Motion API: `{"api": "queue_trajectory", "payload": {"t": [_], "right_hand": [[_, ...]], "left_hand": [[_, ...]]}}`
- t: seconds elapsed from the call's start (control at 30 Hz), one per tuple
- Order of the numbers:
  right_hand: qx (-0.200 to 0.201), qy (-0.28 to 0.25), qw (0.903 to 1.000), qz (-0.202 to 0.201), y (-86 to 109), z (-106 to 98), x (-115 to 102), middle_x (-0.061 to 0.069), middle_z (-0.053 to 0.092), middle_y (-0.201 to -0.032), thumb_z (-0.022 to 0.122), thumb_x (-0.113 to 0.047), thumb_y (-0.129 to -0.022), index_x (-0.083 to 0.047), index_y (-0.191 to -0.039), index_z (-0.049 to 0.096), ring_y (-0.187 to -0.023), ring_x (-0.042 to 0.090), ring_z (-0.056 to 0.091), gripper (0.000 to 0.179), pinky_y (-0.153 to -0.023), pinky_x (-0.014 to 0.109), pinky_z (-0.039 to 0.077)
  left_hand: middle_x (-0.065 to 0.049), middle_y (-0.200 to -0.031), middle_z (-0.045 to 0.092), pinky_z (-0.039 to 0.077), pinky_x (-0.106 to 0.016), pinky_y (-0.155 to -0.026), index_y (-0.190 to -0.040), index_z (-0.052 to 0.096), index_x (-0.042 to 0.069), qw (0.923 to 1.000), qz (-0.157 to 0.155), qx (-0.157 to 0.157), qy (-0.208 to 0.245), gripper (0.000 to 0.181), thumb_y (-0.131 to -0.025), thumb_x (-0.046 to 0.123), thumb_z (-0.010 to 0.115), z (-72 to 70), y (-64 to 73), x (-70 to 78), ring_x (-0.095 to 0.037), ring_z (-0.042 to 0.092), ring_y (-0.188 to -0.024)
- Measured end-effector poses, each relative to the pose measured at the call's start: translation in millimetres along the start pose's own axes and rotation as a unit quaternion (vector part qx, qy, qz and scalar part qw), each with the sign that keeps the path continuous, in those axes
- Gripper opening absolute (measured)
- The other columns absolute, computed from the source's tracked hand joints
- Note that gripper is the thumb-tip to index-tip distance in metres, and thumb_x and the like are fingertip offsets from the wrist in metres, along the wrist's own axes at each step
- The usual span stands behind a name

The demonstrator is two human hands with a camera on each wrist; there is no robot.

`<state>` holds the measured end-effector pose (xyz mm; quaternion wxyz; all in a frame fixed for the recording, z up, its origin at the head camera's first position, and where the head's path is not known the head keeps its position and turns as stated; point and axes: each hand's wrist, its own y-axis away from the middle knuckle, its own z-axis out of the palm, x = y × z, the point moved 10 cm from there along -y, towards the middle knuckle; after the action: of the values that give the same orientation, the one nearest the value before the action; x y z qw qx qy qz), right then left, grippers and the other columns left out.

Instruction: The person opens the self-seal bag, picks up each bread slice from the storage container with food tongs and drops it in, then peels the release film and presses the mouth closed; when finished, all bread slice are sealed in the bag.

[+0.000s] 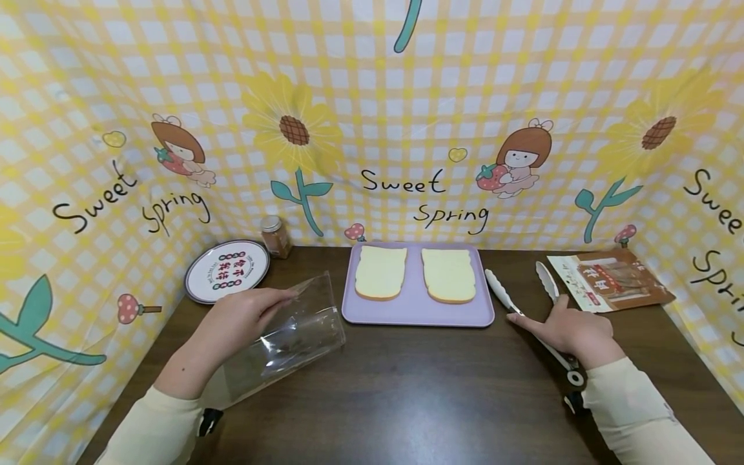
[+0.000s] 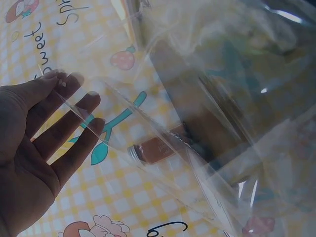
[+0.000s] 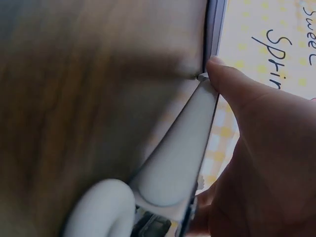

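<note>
My left hand (image 1: pixel 244 314) pinches the edge of a clear plastic bag (image 1: pixel 305 332) between thumb and forefinger; in the left wrist view the other fingers are spread. The bag hangs tilted, left of a lilac tray (image 1: pixel 415 314). Two slices of bread (image 1: pixel 380 274) lie apart on that tray. On the right, my right hand (image 1: pixel 581 332) holds a pair of tongs (image 1: pixel 501 292), thumb on one arm and fingers at the other. The tongs' white tips are spread apart and point away from me. The right wrist view shows the thumb against one arm of the tongs (image 3: pixel 175 148).
A white plate (image 1: pixel 203 274) with red lettering sits at the back left, a small spice jar (image 1: pixel 276 239) beside it. At the back right lies a brown-and-white food packet (image 1: pixel 610 281), close to the tongs. Checkered cloth (image 1: pixel 378 116) walls in the table's back and sides.
</note>
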<state>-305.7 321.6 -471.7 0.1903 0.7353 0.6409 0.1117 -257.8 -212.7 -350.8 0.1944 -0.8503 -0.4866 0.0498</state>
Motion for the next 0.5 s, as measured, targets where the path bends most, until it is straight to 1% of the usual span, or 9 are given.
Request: {"api": "queue_trajectory", "payload": {"t": [0.07,0.17,0.3,0.5], "right_hand": [[-0.001,-0.001,1.0,-0.003,-0.1,-0.2,-0.3,0.03,0.074,-0.093,0.03,-0.105,-0.082,0.021,-0.158,0.005,-0.07,0.032,0.068,0.149,-0.063,0.044,0.048],[0.0,-0.004,0.9999,-0.011,-1.3,-1.0,-1.0,0.029,0.075,-0.094,0.033,-0.104,-0.082,0.023,-0.154,0.009,-0.071,0.032,0.069,0.148,-0.062,0.044,0.048],[0.008,-0.013,0.9997,-0.02,-3.7,-2.7,-1.3,0.03,0.074,-0.097,0.036,-0.102,-0.083,0.024,-0.148,0.017,-0.071,0.031,0.069,0.143,-0.061,0.043,0.048],[0.015,-0.022,0.9994,-0.022,-7.2,-1.9,3.5,0.032,0.072,-0.101,0.037,-0.101,-0.084,0.022,-0.143,0.023,-0.072,0.03,0.068,0.137,-0.059,0.043,0.048]], "left_hand": [[-0.003,-0.115,0.084,0.067,-0.047,-0.083,-0.122,0.081,0.015,1.0,-0.002,-0.003,0.001,0.023,-0.099,0.015,0.076,0.6,0.3,0.0,-0.023,0.082,-0.1],[-0.002,-0.116,0.084,0.067,-0.048,-0.085,-0.123,0.081,0.015,0.9999,-0.007,-0.008,0.003,0.024,-0.1,0.015,0.075,1.4,1.1,-0.8,-0.023,0.082,-0.102],[-0.003,-0.118,0.083,0.066,-0.048,-0.086,-0.124,0.08,0.016,0.9999,-0.011,-0.01,0.007,0.025,-0.1,0.014,0.075,2.0,1.9,-1.9,-0.024,0.081,-0.103],[-0.003,-0.119,0.083,0.066,-0.049,-0.087,-0.126,0.08,0.017,0.9999,-0.009,-0.008,0.009,0.026,-0.101,0.015,0.074,3.3,1.8,-2.5,-0.024,0.081,-0.105]]}}
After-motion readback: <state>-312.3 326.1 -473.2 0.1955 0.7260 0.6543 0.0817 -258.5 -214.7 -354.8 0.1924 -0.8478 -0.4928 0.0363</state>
